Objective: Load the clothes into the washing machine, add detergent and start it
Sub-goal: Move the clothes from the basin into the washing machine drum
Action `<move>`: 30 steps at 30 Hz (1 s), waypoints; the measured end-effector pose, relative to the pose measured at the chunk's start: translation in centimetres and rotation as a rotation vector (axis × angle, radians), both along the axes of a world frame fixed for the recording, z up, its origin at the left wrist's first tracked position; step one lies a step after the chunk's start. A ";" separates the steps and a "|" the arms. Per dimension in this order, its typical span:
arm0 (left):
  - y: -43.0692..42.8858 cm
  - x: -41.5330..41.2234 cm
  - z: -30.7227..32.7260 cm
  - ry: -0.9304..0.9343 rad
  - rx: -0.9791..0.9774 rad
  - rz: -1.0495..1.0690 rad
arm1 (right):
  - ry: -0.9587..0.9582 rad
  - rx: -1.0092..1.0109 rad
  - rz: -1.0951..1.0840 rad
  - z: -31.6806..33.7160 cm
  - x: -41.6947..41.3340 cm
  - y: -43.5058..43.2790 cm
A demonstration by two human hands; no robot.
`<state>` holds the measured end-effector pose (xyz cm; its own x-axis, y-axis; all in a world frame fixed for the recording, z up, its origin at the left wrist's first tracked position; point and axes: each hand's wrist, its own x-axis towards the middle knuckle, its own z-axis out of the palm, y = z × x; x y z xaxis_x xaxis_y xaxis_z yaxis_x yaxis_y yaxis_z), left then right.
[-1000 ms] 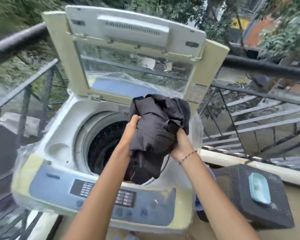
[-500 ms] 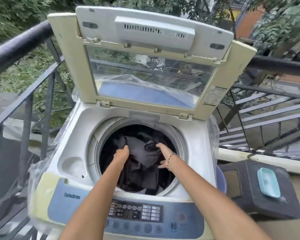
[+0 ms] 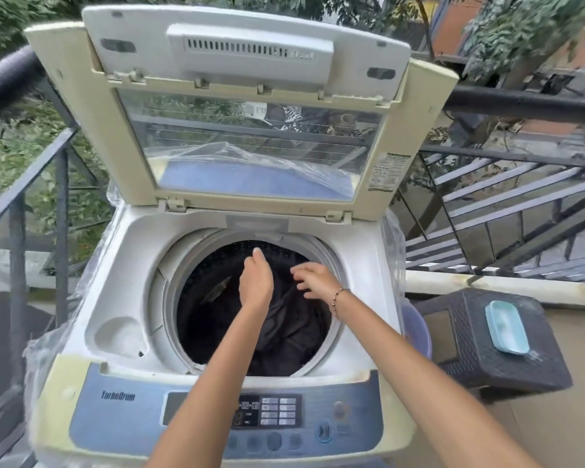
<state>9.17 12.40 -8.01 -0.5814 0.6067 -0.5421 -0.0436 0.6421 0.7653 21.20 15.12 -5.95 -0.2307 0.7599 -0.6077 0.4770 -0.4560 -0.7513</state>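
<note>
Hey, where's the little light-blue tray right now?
In the head view, the light-blue tray lies on the dark woven stool, right of the washing machine.

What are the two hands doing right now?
Left hand: cannot be told, seen only from behind.
Right hand: open, holding nothing.

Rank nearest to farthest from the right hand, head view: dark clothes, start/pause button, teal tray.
1. dark clothes: in the drum, just below the right hand.
2. start/pause button: on the front panel, toward the person.
3. teal tray: on the dark stool, right of the machine.
</note>
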 end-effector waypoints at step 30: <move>5.4 41.0 -13.0 0.031 -0.157 -0.241 | -0.030 0.103 -0.108 -14.6 39.6 9.2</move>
